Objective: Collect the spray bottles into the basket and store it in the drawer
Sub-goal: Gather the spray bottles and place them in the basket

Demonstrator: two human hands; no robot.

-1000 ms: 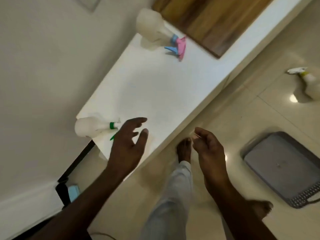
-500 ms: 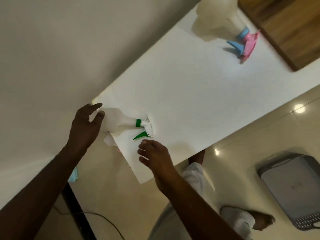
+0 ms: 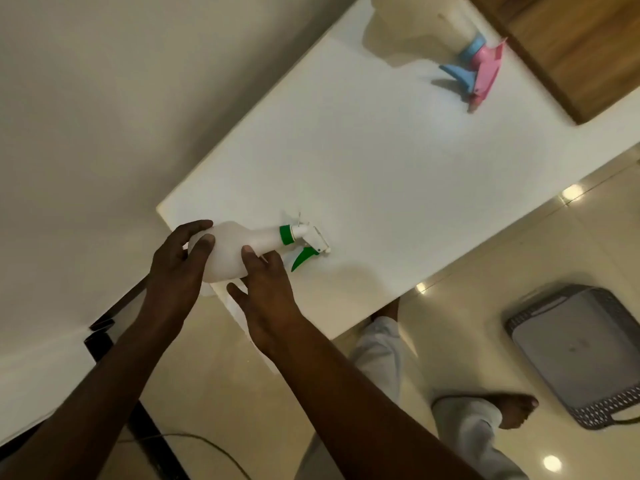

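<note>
While the green-trigger spray bottle lies at the bench corner, our left hand grips its base and our right hand rests open fingers on its side.
</note>
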